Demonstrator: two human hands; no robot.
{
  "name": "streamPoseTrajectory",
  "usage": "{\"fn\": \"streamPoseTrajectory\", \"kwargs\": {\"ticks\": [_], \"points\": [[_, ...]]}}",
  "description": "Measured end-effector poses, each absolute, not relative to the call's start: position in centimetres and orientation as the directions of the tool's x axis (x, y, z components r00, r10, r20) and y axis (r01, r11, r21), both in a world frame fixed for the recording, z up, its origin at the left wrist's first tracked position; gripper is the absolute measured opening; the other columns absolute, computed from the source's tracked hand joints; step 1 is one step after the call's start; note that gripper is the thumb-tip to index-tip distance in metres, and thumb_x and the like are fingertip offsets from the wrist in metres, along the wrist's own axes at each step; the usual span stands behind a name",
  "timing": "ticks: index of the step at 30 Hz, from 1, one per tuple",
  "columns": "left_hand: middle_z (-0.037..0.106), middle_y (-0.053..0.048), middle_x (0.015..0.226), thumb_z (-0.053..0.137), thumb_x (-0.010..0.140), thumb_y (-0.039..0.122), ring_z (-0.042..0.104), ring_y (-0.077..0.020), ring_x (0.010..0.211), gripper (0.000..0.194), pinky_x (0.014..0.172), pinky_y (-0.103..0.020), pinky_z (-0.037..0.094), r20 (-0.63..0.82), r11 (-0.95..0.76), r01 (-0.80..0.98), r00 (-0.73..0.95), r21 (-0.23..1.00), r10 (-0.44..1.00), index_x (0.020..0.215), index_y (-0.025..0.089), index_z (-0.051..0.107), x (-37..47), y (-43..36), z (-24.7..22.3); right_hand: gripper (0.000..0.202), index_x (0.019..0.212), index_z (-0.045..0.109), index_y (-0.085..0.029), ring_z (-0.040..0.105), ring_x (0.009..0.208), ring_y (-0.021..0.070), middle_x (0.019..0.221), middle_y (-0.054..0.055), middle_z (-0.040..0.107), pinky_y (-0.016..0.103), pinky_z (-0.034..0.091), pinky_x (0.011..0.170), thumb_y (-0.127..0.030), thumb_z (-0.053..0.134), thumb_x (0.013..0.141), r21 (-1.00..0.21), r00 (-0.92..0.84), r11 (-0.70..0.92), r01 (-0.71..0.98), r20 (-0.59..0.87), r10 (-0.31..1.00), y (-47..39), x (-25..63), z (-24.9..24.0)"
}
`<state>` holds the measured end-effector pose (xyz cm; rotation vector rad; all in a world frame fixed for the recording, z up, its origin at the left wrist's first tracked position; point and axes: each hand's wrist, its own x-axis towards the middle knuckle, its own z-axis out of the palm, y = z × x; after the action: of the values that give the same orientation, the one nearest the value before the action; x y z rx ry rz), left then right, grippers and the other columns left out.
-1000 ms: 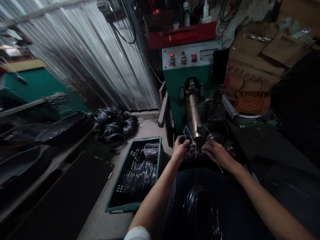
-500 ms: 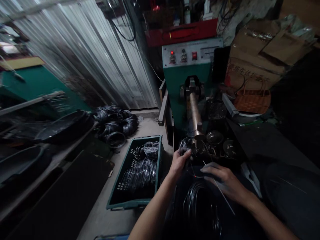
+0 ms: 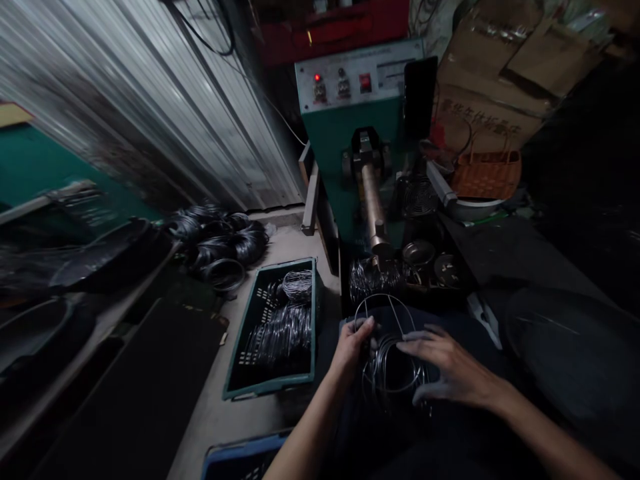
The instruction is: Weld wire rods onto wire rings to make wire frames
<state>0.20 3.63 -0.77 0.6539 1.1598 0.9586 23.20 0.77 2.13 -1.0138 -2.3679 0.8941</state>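
Note:
My left hand (image 3: 353,343) pinches the left side of a thin wire ring (image 3: 384,295), which has straight wires across its upper part. At the ring's right side is my right hand (image 3: 445,363), fingers spread, with its fingertips near or touching the wire. A bundle of looped wires (image 3: 383,353) lies on the lap just behind and below the ring. Above the hands, the machine's copper-coloured arm (image 3: 374,207) points down toward a heap of bent wires (image 3: 367,277).
A green crate (image 3: 314,320) of wire pieces stands on the floor at left, with a blue crate (image 3: 240,450) below it. Black wire coils (image 3: 220,240) lie farther back. The green machine (image 3: 325,147) stands ahead, cardboard (image 3: 480,93) and an orange basket (image 3: 487,175) at right.
The view has shifted, moving the machine up and left. The ring now stands up facing the camera; the loose straight wire by my right hand no longer shows there, and its fingers have spread.

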Motion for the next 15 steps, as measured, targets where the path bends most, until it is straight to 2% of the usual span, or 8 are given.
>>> {"fn": "streamPoseTrajectory", "kwargs": {"ticks": [2, 5, 15], "points": [[0.054, 0.000, 0.043, 0.074, 0.066, 0.054, 0.043, -0.0074, 0.032, 0.045, 0.034, -0.018, 0.029, -0.454, 0.463, -0.273, 0.102, 0.843, 0.885, 0.073, 0.011, 0.065, 0.2, 3.4, -0.7, 0.079, 0.139, 0.041, -0.030, 0.047, 0.125, 0.0286, 0.131, 0.007, 0.057, 0.056, 0.026, 0.108, -0.038, 0.080, 0.071, -0.606, -0.703, 0.599, 0.523, 0.091, 0.705, 0.8, 23.2, 2.0], [0.054, 0.001, 0.044, 0.073, 0.067, 0.054, 0.043, -0.0074, 0.032, 0.044, 0.034, -0.018, 0.030, -0.449, 0.457, -0.282, 0.098, 0.844, 0.888, 0.075, 0.011, 0.065, 0.1, 3.3, -0.6, 0.083, 0.143, 0.034, -0.031, 0.045, 0.127, 0.0267, 0.134, 0.008, 0.055, 0.057, 0.024, 0.108, -0.030, 0.079, 0.074, -0.553, -0.712, 0.621, 0.556, 0.068, 0.699, 1.1, 23.2, 1.9], [0.052, 0.003, 0.044, 0.074, 0.068, 0.051, 0.042, -0.0061, 0.032, 0.041, 0.035, -0.017, 0.032, -0.421, 0.411, -0.362, 0.056, 0.837, 0.906, 0.074, 0.012, 0.064, 0.4, 4.2, -0.4, 0.078, 0.135, 0.049, -0.026, 0.052, 0.119, 0.0279, 0.121, 0.008, 0.064, 0.049, 0.032, 0.104, -0.046, 0.081, 0.067, -0.515, -0.693, 0.675, 0.528, 0.197, 0.694, 2.9, 22.7, 1.9]]}}
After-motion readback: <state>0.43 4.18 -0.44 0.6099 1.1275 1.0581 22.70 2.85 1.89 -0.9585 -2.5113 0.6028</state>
